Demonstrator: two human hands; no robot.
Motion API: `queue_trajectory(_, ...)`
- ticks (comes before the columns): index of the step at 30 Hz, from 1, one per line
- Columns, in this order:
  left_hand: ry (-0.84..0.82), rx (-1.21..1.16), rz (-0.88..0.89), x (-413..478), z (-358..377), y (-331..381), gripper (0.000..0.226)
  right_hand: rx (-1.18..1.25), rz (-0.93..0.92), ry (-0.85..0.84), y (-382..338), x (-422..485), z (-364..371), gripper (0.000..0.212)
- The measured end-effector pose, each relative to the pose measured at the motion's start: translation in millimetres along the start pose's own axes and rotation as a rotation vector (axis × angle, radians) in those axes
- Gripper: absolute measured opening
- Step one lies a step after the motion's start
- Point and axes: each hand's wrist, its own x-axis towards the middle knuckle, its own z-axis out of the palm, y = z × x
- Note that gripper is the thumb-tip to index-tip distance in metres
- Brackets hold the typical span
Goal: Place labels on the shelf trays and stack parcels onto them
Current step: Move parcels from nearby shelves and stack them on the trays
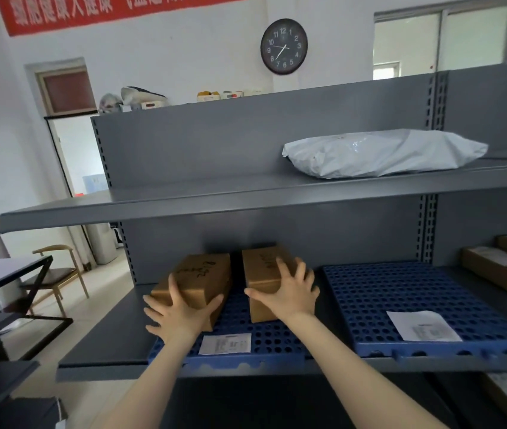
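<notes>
On the left blue tray (264,342), the left hand (181,314) gripped one brown box (198,277) with spread fingers while the right hand (289,292) clasped its neighbour (264,274).

Lower shelf (103,342): left tray (264,339) bearing two cardboard boxes side by side, left box (199,274) and right box (264,267), with a label (226,343) before them; right tray (400,292) beside it, bearing a second label (422,326). Upper shelf (184,193): a poly mailer (382,153), right.
</notes>
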Motion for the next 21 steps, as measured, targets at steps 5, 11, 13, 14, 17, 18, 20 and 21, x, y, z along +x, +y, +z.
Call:
queue_trajectory(5, 0.033, -0.036, 0.161, -11, -24, 14, 0.113, -0.036, -0.006, 0.052, -2, -11, -21, 0.110)
queue_trajectory(11, 0.011, -0.089, 0.340, -56, -56, 35, 0.101, -0.014, -0.010, 0.184, 10, -65, -55, 0.106)
queue_trajectory(13, -0.023, -0.113, 0.382, -77, -58, 40, 0.100, -0.026, 0.011, 0.210, 20, -88, -71, 0.106)
queue_trajectory(14, -0.046, -0.128, 0.397, -88, -58, 43, 0.100, -0.030, 0.024, 0.225, 26, -100, -80, 0.106)
queue_trajectory(17, -0.112, -0.177, 0.436, -125, -53, 57, 0.099, -0.042, 0.071, 0.283, 50, -135, -110, 0.106)
queue_trajectory(18, -0.131, -0.197, 0.446, -139, -51, 63, 0.099, -0.056, 0.087, 0.307, 58, -147, -122, 0.106)
queue_trajectory(20, -0.174, -0.228, 0.462, -170, -46, 77, 0.100, -0.082, 0.127, 0.352, 75, -170, -147, 0.106)
queue_trajectory(21, -0.192, -0.237, 0.478, -186, -44, 85, 0.100, -0.089, 0.149, 0.376, 84, -180, -159, 0.106)
